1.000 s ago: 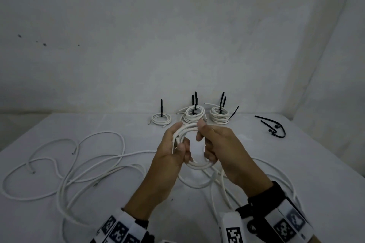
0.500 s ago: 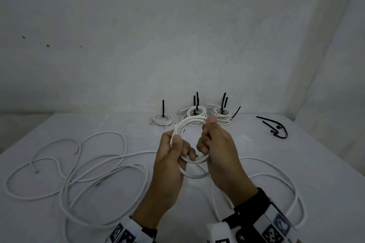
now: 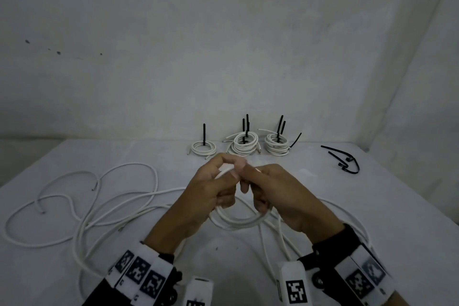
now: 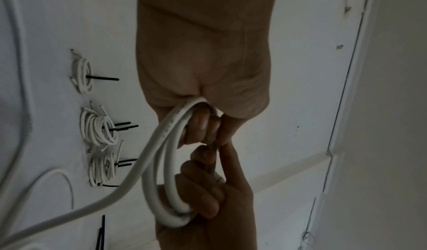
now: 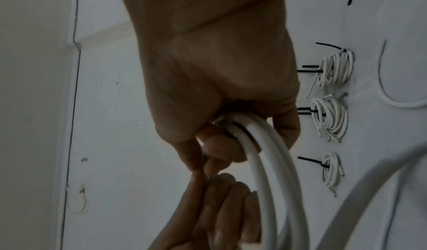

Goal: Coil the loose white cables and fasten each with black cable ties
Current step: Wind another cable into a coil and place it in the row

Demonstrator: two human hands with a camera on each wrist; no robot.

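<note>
A small coil of white cable (image 3: pixel 238 222) hangs between both hands above the table's middle. My left hand (image 3: pixel 213 189) grips its left side, fingers curled through the loops (image 4: pixel 166 153). My right hand (image 3: pixel 270 189) grips the right side, fingers hooked round the strands (image 5: pixel 265 153). Both thumbs meet at the coil's top. The cable's tail (image 4: pixel 69 215) trails down to the table. Loose white cables (image 3: pixel 99 206) sprawl at the left. Spare black cable ties (image 3: pixel 345 160) lie at the back right.
Three tied coils stand in a row along the back edge: a small one (image 3: pixel 203 149), a middle one (image 3: pixel 244 145) and a right one (image 3: pixel 277 146), black tie tails sticking up. More cable loops (image 3: pixel 335 208) lie under my right wrist. A wall rises behind the table.
Both hands have dropped lower with the coil. The thumbs have come together at its top, and the ring now lies flatter between the hands.
</note>
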